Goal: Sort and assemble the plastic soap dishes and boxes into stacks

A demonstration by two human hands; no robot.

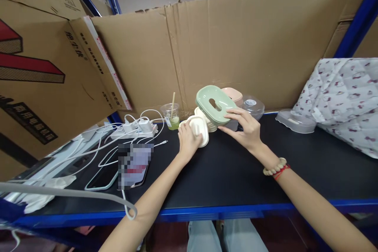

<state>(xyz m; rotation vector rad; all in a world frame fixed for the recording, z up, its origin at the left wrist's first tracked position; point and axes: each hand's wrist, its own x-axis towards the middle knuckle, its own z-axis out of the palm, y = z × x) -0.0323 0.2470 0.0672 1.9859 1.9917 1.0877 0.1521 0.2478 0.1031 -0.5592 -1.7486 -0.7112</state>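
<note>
My right hand (246,128) grips the lower right edge of a green oval lid (206,100) with a slot in its middle, tilted above the black table. My left hand (188,140) is closed on a small cream lid (201,126), to the left of and below the green one. Behind the green lid, a pink piece (234,95) shows in part, and cream pieces (212,127) lie under it. A clear round container (254,106) stands just right of the pink piece.
A plastic cup (173,116) with green drink and straw stands behind my left hand. Two phones (103,175), a white power strip (134,129) and loose cables lie left. Right are a clear tray (297,122) and a patterned bag (345,98). Cardboard (251,43) walls the back.
</note>
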